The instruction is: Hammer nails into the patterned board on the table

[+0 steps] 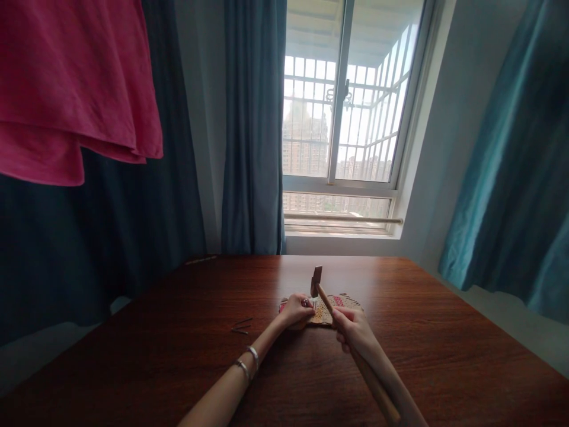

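Note:
My right hand [352,330] is closed round the wooden handle of a small hammer [316,281], whose metal head is raised just above a flat patterned piece [326,308] lying on the brown wooden table [186,344]. My left hand [296,310] rests on the left end of that piece with its fingers pinched together on something too small to make out, right under the hammer head. Two bracelets circle my left wrist.
Two thin dark nails [242,326] lie on the table left of my hands. A window [344,118] with grey-blue curtains stands beyond the far edge. A pink cloth [75,89] hangs at the upper left.

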Available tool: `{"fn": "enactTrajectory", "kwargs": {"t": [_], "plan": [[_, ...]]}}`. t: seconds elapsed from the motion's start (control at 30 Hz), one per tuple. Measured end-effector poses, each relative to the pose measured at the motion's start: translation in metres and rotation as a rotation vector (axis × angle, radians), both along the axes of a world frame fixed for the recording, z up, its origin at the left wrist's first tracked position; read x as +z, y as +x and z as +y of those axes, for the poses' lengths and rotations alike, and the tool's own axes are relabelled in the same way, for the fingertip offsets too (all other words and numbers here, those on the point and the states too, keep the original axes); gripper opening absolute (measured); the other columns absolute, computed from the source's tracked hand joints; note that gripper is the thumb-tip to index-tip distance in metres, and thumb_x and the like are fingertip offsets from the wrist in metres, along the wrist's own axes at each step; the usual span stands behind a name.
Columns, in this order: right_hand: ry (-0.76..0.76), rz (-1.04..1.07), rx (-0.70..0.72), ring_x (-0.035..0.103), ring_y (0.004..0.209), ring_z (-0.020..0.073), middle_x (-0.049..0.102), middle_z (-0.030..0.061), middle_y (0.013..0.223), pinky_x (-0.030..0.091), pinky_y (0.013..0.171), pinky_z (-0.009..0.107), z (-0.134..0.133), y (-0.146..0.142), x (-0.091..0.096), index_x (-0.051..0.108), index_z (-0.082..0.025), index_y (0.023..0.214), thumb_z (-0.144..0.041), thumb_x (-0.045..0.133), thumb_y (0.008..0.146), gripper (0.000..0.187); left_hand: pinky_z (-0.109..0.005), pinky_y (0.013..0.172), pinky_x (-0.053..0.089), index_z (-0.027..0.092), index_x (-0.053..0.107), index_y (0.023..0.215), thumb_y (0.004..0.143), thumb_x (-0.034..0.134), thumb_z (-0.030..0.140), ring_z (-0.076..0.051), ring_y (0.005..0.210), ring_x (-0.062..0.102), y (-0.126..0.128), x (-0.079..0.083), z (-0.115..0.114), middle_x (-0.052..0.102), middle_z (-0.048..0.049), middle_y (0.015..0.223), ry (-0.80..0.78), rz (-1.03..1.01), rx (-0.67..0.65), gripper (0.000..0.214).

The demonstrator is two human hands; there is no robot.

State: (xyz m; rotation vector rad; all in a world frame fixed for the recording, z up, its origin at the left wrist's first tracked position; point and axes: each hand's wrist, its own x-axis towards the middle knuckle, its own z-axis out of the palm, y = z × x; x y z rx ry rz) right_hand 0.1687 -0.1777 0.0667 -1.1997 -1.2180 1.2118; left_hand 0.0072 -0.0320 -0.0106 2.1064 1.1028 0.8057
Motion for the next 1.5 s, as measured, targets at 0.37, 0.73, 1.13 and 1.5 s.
{"fn": "enactTrajectory", "kwargs": {"t": [0.37,0.73,1.13,1.5], "plan": [[-0.026,0.043,-0.02,0.04,0.034,0.0039,0.045,-0.007,0.056,0.027,0.026,0.016,-0.003,0.005,0.0,0.048,-0.017,0.065,-0.055,0.057,0.068,0.039,-0.019,0.059,0.039,0.014,0.072,0.073,0.064,0.063,0.032,-0.013,0.067,0.057,-0.006,0.002,0.002,0.064,-0.0005,0.074,0.001,0.005,-0.034,0.023],[-0.03,0.031,-0.009,0.04,0.035,0.0044,0.043,-0.0074,0.055,0.028,0.027,0.017,-0.003,0.003,0.002,0.047,-0.018,0.067,-0.054,0.057,0.069,0.038,-0.019,0.06,0.04,0.012,0.074,0.077,0.066,0.063,0.03,-0.013,0.069,0.056,-0.013,0.002,0.011,0.063,-0.0023,0.079,-0.098,-0.018,-0.143,0.024],[-0.04,0.037,-0.009,0.039,0.034,0.0042,0.044,-0.0068,0.055,0.026,0.026,0.016,-0.005,0.003,0.003,0.046,-0.018,0.064,-0.053,0.057,0.067,0.037,-0.018,0.067,0.042,0.015,0.073,0.086,0.071,0.062,0.035,-0.012,0.076,0.056,-0.019,0.005,0.013,0.063,-0.0032,0.091,-0.15,-0.012,-0.276,0.028],[-0.033,0.017,-0.011,0.04,0.034,0.0047,0.045,-0.0057,0.056,0.026,0.025,0.016,-0.006,0.001,0.001,0.046,-0.018,0.063,-0.052,0.056,0.069,0.036,-0.019,0.068,0.042,0.013,0.074,0.085,0.072,0.063,0.044,-0.014,0.076,0.056,-0.016,-0.003,0.019,0.064,-0.0045,0.086,-0.134,-0.052,-0.255,0.036]]}}
